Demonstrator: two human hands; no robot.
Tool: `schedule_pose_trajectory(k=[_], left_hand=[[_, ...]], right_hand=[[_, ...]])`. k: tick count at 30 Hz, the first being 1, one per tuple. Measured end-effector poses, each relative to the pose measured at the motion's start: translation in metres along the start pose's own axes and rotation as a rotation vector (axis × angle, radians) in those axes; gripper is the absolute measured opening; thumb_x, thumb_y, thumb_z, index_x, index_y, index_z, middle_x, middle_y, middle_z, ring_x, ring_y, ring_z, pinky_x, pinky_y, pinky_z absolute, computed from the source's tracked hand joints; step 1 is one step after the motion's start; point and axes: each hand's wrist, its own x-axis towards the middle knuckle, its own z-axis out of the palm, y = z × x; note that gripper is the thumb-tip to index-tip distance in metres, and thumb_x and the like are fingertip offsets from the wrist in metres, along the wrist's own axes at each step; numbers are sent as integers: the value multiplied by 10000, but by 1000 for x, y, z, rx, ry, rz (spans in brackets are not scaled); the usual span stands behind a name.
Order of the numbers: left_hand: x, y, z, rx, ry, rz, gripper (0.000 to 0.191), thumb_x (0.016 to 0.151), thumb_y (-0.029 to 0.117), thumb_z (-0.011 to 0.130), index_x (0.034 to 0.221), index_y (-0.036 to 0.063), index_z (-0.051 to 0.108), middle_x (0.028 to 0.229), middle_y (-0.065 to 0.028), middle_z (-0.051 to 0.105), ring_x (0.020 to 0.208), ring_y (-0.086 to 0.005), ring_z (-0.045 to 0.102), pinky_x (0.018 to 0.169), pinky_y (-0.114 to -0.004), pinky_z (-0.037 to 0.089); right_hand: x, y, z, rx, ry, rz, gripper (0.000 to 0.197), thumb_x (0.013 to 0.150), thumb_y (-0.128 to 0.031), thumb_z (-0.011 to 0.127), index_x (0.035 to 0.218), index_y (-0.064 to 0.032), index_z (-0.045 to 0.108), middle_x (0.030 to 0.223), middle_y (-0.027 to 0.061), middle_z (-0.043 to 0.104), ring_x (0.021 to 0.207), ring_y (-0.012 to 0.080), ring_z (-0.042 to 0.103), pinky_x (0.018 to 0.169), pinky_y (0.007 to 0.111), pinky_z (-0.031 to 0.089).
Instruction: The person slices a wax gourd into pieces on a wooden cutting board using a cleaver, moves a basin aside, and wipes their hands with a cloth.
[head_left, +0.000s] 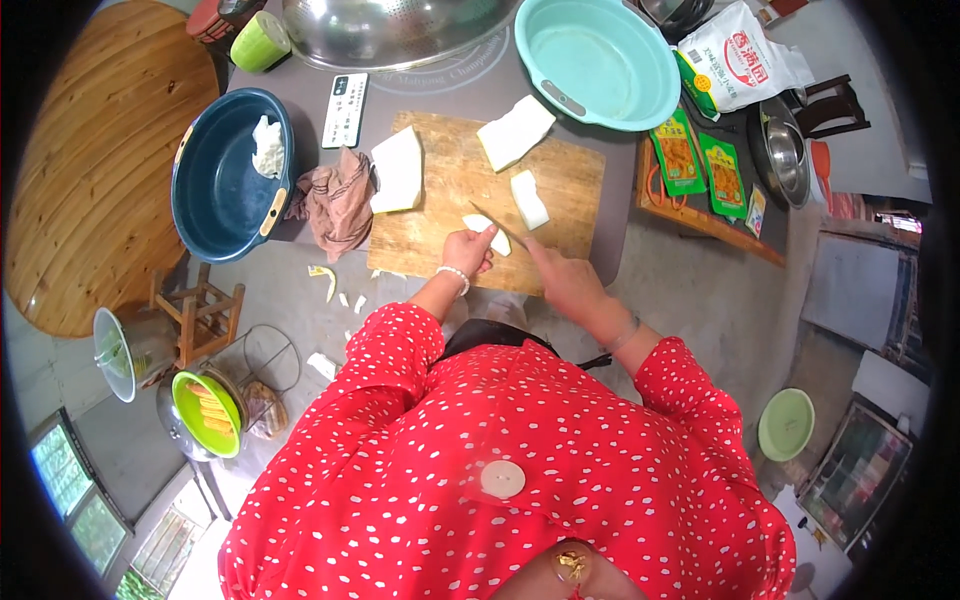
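Pinched in my left hand (466, 253) is a small pale melon piece (501, 242), held over the wooden cutting board (574, 199). My right hand (568, 283) grips a knife (501, 223), its thin blade lying along the upper side of that piece; the handle is hidden in my fingers. Farther up the board are a narrow white slice (529, 200), a thick chunk with pale rind (516, 133) and a larger chunk (398, 172) on the left edge. A crumpled brownish-pink cloth (339, 204) lies beside the board, touching the larger chunk.
A dark blue basin (225, 176) with white pulp (268, 148) stands left. At the back are a metal colander (390, 34) and a turquoise basin (600, 60). A side table holds green food packets (724, 176) and a flour bag (735, 60). Peelings (330, 281) litter the floor.
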Motion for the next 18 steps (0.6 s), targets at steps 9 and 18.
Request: schedule_pose_trajectory(k=[9,18], left_hand=[[6,-10,-1,-44,18,29,196,812,92,525,642,-6,530,549,-65,541,388,-122,483,365,-235,402],[0,-5,0,17,42,61,166,800,44,495,647,-17,514,550,-77,541,402,-135,508,374,-243,419]], right_hand=[[-17,-15,-6,-254,33,-115,439,765,-58,462,1200,-8,424,826,132,566,597,263,608,496,323,488],[-14,-12,-2,-242,28,-109,343,770,-68,469,1103,7,434,725,125,557,572,265,603,454,339,478]])
